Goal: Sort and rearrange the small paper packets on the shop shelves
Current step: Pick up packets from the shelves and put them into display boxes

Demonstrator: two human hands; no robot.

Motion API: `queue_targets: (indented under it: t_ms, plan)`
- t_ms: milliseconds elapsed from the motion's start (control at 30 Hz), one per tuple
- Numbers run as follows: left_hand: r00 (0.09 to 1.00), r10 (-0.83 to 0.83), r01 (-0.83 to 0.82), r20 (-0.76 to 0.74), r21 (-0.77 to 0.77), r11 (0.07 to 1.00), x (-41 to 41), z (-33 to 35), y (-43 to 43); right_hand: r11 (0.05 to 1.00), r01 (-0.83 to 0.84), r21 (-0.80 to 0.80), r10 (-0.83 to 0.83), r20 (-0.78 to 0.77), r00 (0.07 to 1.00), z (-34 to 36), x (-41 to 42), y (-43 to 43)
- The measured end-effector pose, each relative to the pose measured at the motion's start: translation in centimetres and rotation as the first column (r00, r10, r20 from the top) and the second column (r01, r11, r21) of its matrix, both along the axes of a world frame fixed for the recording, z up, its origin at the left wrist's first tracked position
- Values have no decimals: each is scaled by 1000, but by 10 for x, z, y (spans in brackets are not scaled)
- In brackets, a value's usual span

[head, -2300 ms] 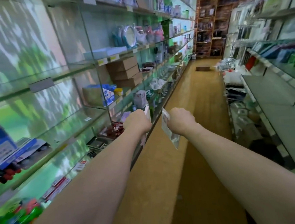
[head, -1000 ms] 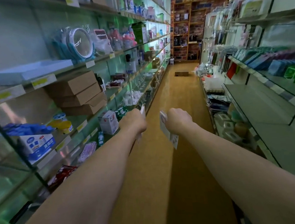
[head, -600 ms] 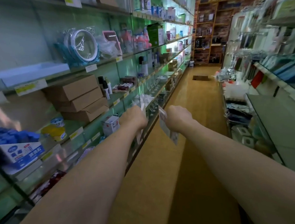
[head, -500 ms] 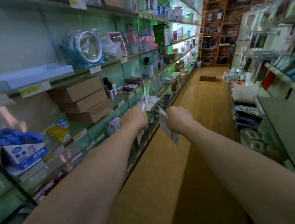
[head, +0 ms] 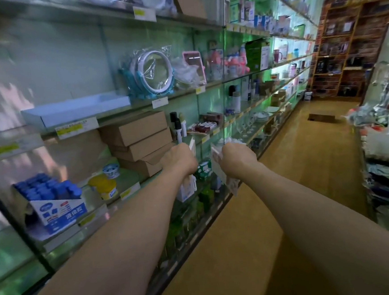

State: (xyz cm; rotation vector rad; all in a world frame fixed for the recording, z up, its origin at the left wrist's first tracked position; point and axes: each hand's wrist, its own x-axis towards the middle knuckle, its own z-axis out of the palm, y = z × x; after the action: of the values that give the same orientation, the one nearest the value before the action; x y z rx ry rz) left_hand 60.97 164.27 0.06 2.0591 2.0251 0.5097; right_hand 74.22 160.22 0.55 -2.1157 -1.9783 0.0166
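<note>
paper packets in both fists, partway down the aisle
since a moment ago the glass shelves (head: 139, 105) have slid by on our left, and the cardboard boxes (head: 136, 133) now sit just beside our left hand (head: 180, 161), curled tight on a thin packet (head: 192, 145). our right hand (head: 236, 159) grips a second packet (head: 231, 184), hanging below the fist. neither is shelved yet, we judge.

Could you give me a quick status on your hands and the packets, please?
Left hand grips a packet. Right hand grips a second packet. Both held out beside the shelves. Nothing seen in the way.
</note>
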Motion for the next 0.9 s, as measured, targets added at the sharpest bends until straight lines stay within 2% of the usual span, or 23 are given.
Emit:
queue_targets:
  t_ms: [333, 633, 900]
  plan:
    - [992, 52, -58, 113, 52, 997, -24, 22, 94, 993, -103, 51, 102, 17, 995, 20, -24, 110]
    - [984, 86, -115, 159, 187, 976, -57, 73, 136, 958, -149, 245, 159, -21, 987, 59, -55, 176]
    - [952, 155, -237, 265, 311, 920, -108, 131, 155, 849, -272, 454, 335, -62, 940, 108, -95, 205]
